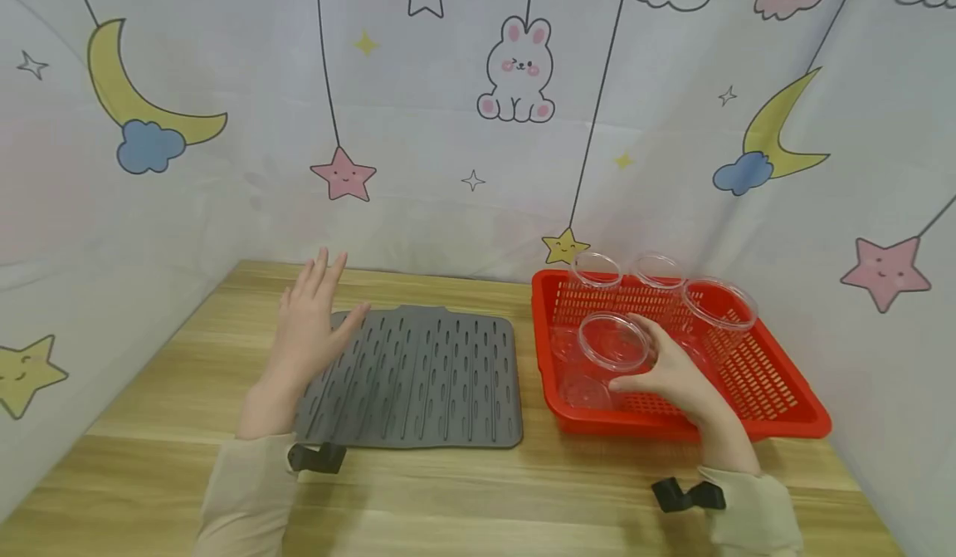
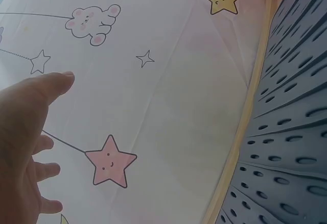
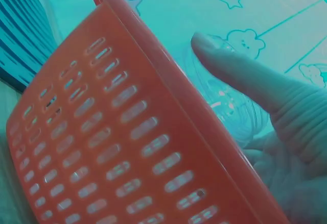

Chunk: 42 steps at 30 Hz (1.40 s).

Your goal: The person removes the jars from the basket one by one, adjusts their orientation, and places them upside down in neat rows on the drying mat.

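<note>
Inside the red basket (image 1: pixel 802 420), my right hand (image 1: pixel 672 374) grips a clear round cup (image 1: pixel 614 343), with the thumb in front and the fingers round its far side. In the right wrist view that cup (image 3: pixel 230 106) shows past the basket's wall, partly behind the thumb. More clear cups stand in the basket, one (image 1: pixel 719 303) at the right and two at the back. Over the left edge of the grey slotted mat (image 1: pixel 426 383), my left hand (image 1: pixel 309 324) is raised with its fingers spread, holding nothing.
The mat and basket lie side by side on a wooden table (image 1: pixel 463 491). A white printed cloth (image 1: pixel 448 109) hangs behind and at both sides. The basket's perforated wall (image 3: pixel 122 127) rises close to the right hand.
</note>
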### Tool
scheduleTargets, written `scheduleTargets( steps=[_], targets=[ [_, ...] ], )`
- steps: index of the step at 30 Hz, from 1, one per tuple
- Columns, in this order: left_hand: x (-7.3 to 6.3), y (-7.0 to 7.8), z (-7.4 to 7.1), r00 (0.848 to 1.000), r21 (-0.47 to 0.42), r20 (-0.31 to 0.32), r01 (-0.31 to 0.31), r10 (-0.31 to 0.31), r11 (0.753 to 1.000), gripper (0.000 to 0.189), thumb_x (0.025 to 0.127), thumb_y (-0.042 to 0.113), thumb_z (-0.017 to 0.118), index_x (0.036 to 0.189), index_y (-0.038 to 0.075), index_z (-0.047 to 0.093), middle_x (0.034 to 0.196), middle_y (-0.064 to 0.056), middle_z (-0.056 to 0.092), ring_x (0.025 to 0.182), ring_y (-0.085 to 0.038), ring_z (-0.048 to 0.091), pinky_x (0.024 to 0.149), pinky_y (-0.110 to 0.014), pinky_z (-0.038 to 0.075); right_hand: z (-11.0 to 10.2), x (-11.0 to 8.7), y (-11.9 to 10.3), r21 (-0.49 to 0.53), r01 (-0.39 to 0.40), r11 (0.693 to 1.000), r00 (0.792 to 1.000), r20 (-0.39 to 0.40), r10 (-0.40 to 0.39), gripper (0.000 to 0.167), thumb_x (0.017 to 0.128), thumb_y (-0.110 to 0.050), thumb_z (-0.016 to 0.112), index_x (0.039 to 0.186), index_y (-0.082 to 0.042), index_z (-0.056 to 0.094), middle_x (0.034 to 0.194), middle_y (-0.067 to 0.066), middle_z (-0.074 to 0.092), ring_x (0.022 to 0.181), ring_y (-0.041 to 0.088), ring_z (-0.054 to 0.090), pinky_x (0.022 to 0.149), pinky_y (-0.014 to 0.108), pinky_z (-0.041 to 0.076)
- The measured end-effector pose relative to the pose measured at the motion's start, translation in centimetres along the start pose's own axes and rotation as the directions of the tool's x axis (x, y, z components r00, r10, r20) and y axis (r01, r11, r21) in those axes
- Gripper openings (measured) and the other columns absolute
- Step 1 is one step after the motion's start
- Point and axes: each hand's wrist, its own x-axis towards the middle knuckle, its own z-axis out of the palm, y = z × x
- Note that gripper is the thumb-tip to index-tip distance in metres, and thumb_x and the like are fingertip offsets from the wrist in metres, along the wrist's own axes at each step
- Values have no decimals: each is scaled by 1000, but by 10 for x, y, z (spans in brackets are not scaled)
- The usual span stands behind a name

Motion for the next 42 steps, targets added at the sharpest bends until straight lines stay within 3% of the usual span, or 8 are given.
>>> scheduleTargets(
  steps=[6, 10, 17, 21, 31, 42],
  targets=[
    [0, 0, -2, 1000, -13, 12, 7, -7, 1000, 76, 96, 33, 61, 156, 8, 22, 161, -23, 15, 148, -46, 13, 109, -76, 13, 5, 1, 0, -9, -18, 1000, 1000, -23, 17, 107, 71, -33, 87, 154, -16, 21, 151, 16, 39, 134, 39, 37, 103, 60, 43],
    [1, -2, -2, 1000, -37, 25, 2, -1, 999, 76, 97, 35, 59, 156, 7, 20, 161, -24, 14, 147, -47, 13, 111, -73, 16, 6, 2, 1, 8, 9, 1000, 1000, -9, -9, 102, 73, -28, 86, 153, -14, 23, 151, 17, 40, 135, 39, 37, 103, 60, 44],
    [4, -5, 1, 999, -115, 36, -5, 9, 993, 78, 97, 35, 58, 156, 6, 17, 162, -23, 11, 147, -48, 13, 112, -71, 18, 6, 4, 2, -13, -11, 1000, 1000, -11, 11, 98, 74, -26, 85, 151, -12, 26, 151, 17, 40, 135, 39, 38, 103, 60, 44],
    [3, -6, 1, 999, -175, 50, 20, -12, 984, 79, 98, 35, 58, 158, 10, 12, 164, -19, 8, 148, -46, 12, 113, -70, 16, 7, 5, 2, -20, 5, 1000, 1000, -13, -5, 97, 75, -27, 84, 150, -8, 26, 150, 19, 40, 136, 40, 38, 104, 60, 43],
    [2, -7, -2, 996, -274, 53, 79, -67, 959, 90, 93, 36, 66, 159, 15, 7, 165, -13, 7, 150, -41, 11, 114, -69, 15, 5, -2, -7, -8, -17, 1000, 997, -78, 16, 104, 71, -36, 87, 151, -15, 24, 149, 14, 41, 133, 37, 39, 104, 60, 43],
    [0, -6, -4, 987, -346, 98, 154, -127, 926, 102, 87, 35, 74, 159, 21, 3, 165, -14, 10, 148, -43, 14, 113, -71, 17, 5, -5, -32, -88, -34, 996, 990, -140, 21, 101, 75, -39, 83, 152, -14, 23, 147, 18, 41, 132, 39, 40, 100, 62, 45]
  ],
)
